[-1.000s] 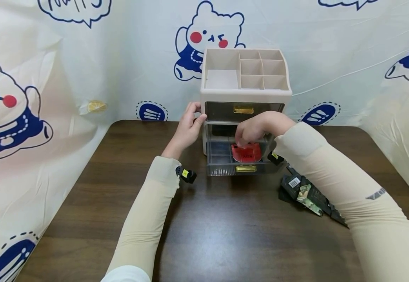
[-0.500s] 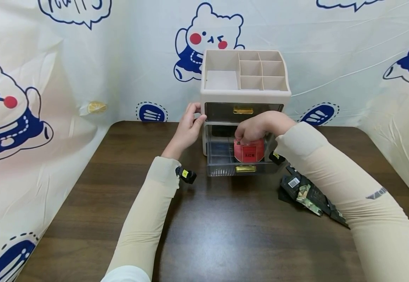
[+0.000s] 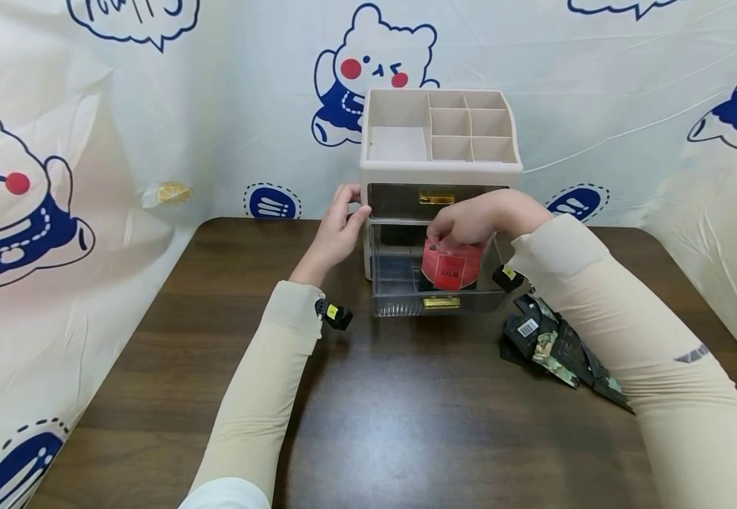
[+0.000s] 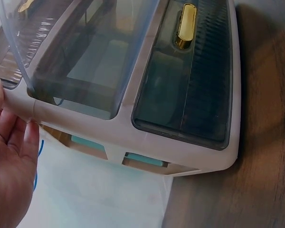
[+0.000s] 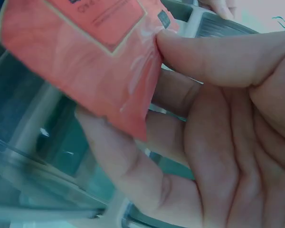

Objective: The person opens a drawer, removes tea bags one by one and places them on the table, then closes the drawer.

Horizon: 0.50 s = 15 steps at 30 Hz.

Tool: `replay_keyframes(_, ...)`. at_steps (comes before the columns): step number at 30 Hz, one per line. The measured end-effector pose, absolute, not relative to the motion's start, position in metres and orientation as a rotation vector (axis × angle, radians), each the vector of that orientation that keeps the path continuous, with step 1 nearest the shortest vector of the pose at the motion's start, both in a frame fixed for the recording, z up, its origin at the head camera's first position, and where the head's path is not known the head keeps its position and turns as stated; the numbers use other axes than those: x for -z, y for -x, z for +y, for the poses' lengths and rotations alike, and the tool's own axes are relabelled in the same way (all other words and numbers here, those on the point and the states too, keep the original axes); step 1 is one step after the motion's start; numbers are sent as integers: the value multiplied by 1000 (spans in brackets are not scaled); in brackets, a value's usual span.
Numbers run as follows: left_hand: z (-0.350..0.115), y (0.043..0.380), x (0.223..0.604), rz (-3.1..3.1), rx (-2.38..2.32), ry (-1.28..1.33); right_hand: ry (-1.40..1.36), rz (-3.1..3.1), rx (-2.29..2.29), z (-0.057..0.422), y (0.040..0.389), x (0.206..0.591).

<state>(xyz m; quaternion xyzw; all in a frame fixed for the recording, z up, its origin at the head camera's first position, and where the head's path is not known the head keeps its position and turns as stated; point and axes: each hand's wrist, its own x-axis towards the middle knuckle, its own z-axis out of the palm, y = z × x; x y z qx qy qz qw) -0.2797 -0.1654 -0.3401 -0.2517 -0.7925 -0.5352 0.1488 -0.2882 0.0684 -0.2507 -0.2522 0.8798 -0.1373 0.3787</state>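
Note:
A red packet with printed labels (image 3: 451, 270) is pinched between the thumb and fingers of my right hand (image 3: 479, 218). It hangs over the pulled-out clear drawer (image 3: 400, 305) of a white desktop drawer organizer (image 3: 384, 167). In the right wrist view the thumb presses the front of the packet (image 5: 85, 61), with the fingers behind it. My left hand (image 3: 335, 237) grips the organizer's left side edge, thumb on the front frame and fingers along the side, as the left wrist view shows.
Several dark packets (image 3: 549, 346) lie in a pile on the brown table (image 3: 381, 424), beside my right forearm. A closed drawer with a gold handle (image 3: 437, 199) sits above the open one. The organizer's top has several compartments (image 3: 451, 123). A printed cloth (image 3: 228, 120) hangs behind.
My right hand has risen slightly and moved right. The red packet has come up from lying low in the drawer, its face tilting upright. The left hand has stayed put.

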Motion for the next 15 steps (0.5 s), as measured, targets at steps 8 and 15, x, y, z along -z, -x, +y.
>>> replay_keyframes(8,-167,290,345,-2275,1533,728,897,2246,546,90,285,230)
replay_keyframes(15,-165,278,335,-2259,1570,738,863,2218,883,129,283,224)
